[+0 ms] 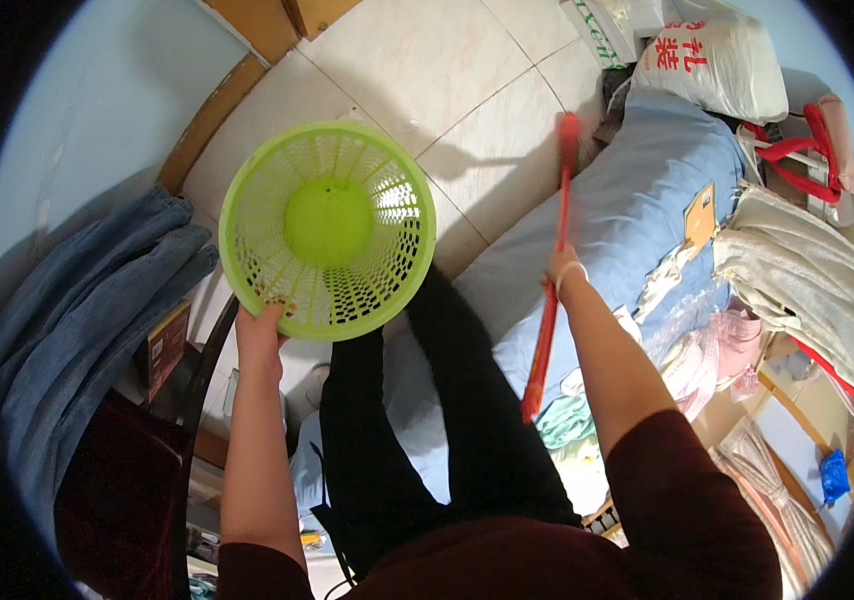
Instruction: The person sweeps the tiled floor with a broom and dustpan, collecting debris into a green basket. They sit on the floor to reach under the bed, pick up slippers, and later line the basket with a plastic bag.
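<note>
My left hand (260,340) grips the near rim of a light green plastic basket (265,215) with slotted sides. The basket is tipped so its inside faces me, and a few small dark specks show on its bottom. In my right hand (567,270) is a long, thin red stick-like thing (545,345), gripped around its middle. It runs from the floor side toward my leg, and its far end is thicker and blurred. I cannot make out its exact kind. It hangs above the blue-covered bed edge, apart from the basket.
Pale floor tiles (447,75) lie ahead. Folded jeans (97,300) hang at the left beside a dark chair-like frame (205,390). On the right, the blue sheet (637,180) carries a brown card (699,215) and pink cloth (722,345). A white bag (712,65) stands beyond.
</note>
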`<action>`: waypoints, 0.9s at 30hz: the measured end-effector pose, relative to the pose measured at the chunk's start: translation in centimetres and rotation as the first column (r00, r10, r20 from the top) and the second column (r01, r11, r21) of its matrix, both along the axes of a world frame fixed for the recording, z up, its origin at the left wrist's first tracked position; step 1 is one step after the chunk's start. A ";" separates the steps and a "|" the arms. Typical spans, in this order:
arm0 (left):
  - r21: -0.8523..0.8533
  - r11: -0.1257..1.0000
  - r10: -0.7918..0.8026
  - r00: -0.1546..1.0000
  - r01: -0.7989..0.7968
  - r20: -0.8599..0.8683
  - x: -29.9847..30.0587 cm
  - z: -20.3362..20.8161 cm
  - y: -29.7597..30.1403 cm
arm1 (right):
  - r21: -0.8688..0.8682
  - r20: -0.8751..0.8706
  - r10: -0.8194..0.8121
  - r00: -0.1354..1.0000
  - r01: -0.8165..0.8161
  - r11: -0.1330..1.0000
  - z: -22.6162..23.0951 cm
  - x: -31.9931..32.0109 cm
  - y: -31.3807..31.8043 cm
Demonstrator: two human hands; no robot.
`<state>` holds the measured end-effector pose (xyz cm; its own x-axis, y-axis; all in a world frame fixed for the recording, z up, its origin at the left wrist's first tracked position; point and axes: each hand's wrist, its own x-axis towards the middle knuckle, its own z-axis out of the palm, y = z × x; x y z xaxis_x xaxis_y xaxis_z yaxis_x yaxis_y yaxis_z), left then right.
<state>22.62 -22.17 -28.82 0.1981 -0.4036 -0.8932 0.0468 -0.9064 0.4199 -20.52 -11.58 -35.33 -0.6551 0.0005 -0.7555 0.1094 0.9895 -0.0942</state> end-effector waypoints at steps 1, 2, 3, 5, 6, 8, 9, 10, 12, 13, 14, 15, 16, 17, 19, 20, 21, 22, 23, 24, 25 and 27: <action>0.003 1.000 0.003 1.000 -0.003 -0.002 0.3 0.6 0.4 | 0.027 0.028 -0.043 0.999 0.042 0.999 0.8 1.3 -1.2; 0.001 1.000 0.012 1.000 -0.012 -0.003 0.4 1.0 0.9 | 0.049 0.057 -0.079 0.995 0.076 0.996 1.5 2.4 -2.7; -0.016 0.999 0.040 0.999 -0.041 -0.012 0.7 1.1 1.7 | 0.074 0.085 -0.117 0.990 0.110 0.991 2.1 3.5 -3.7; -0.047 0.995 0.089 0.995 -0.091 -0.035 1.8 1.4 3.3 | 0.021 0.155 -0.107 0.982 0.105 0.994 2.8 5.5 -2.7; -0.025 0.995 0.093 0.996 -0.093 0.000 1.9 2.1 3.7 | -0.064 0.195 -0.050 0.980 0.063 0.996 2.7 6.4 -0.4; 0.008 0.994 0.105 0.992 -0.106 0.066 1.6 3.8 4.2 | -0.176 0.321 -0.013 0.947 0.073 0.982 5.6 7.9 0.6; -0.010 0.993 0.119 0.992 -0.119 0.041 1.9 4.0 4.8 | -0.191 0.415 -0.039 0.909 0.129 0.973 8.5 8.5 0.0; -0.008 0.993 0.117 0.992 -0.117 0.047 2.0 4.7 5.0 | -0.208 0.504 -0.061 0.861 0.189 0.960 11.4 9.1 -0.7; -0.011 0.990 0.138 0.988 -0.138 0.065 2.0 6.1 5.1 | -0.195 0.566 -0.121 0.815 0.275 0.941 15.3 7.9 -1.4; -0.012 0.990 0.143 0.988 -0.142 0.055 1.6 7.8 4.6 | -0.183 0.599 -0.151 0.786 0.318 0.930 16.7 6.5 -1.4; -0.008 0.991 0.133 0.989 -0.133 0.069 1.9 8.5 4.6 | -0.201 0.592 -0.109 0.798 0.278 0.939 16.7 5.2 -1.0; -0.004 0.992 0.126 0.988 -0.126 0.084 2.2 9.0 4.8 | -0.251 0.515 -0.020 0.857 0.173 0.952 16.6 4.1 -1.1; 0.001 0.993 0.113 0.988 -0.114 0.101 2.4 9.4 4.9 | -0.292 0.432 0.064 0.900 0.072 0.954 16.0 2.7 -1.5; -0.016 0.994 0.112 0.989 -0.111 0.095 2.6 9.9 5.0 | -0.321 0.357 0.150 0.922 -0.030 0.947 15.2 1.0 -2.3; -0.031 0.996 0.087 0.991 -0.085 0.103 2.7 10.6 4.9 | -0.348 0.234 0.274 0.933 -0.184 0.919 12.1 -3.8 -4.4; -0.036 0.997 0.076 0.991 -0.072 0.106 2.8 10.8 5.1 | -0.351 0.193 0.319 0.928 -0.238 0.906 10.1 -5.8 -5.5; -0.056 0.995 0.085 0.992 -0.080 0.091 3.3 10.2 5.8 | -0.281 0.158 0.332 0.930 -0.281 0.918 8.8 -6.3 -6.6; -0.054 0.996 0.082 0.991 -0.077 0.109 3.3 10.3 6.1 | -0.209 0.119 0.350 0.929 -0.321 0.924 7.7 -6.4 -7.7; -0.053 0.995 0.085 0.988 -0.079 0.125 3.0 10.8 6.5 | -0.135 0.086 0.372 0.924 -0.359 0.924 7.1 -6.3 -9.1; -0.052 0.996 0.083 0.987 -0.077 0.141 2.9 11.1 6.9 | -0.090 0.064 0.400 0.914 -0.394 0.915 6.5 -5.5 -9.5; -0.040 0.995 0.099 0.982 -0.094 0.161 2.9 11.2 7.4 | -0.065 0.059 0.461 0.886 -0.457 0.887 6.1 -3.3 -9.2; -0.048 0.995 0.090 0.985 -0.084 0.144 2.9 11.5 8.4 | -0.010 0.076 0.637 0.767 -0.638 0.770 6.7 1.1 -6.5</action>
